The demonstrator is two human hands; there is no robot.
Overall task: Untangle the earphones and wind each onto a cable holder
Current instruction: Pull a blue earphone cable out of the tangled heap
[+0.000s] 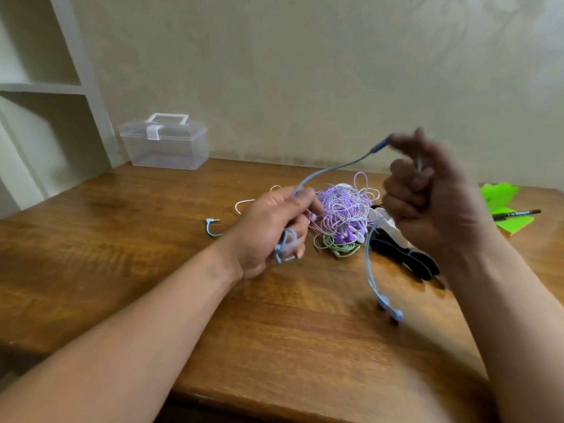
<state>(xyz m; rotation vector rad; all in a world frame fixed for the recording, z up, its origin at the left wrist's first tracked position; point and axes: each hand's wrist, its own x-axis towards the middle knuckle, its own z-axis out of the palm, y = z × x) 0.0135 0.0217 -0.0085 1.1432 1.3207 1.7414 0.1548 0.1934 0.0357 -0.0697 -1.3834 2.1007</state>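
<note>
A thin blue earphone cable [332,167] is held above the wooden table [122,239], pinched by the curled left hand [268,230] and gripped in the blurred right hand [427,203]. The purple, white and green earphone tangle [341,209] is left unsorted, with nothing yet wound.

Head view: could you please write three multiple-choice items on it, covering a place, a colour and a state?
1. Where is the clear box? A) back left of the table, by the shelf B) front edge of the table C) on the shelf
2. What colour is the cable between the left hand and the right hand? A) purple B) blue C) green
3. How is the right hand? A) flat on the table B) raised, curled round the cable C) open, palm up
Answers: 1 A, it stands at the far left corner beside the shelf; 2 B, the strand from hand to hand is blue; 3 B, its fingers curl on the cable above the table.
</note>
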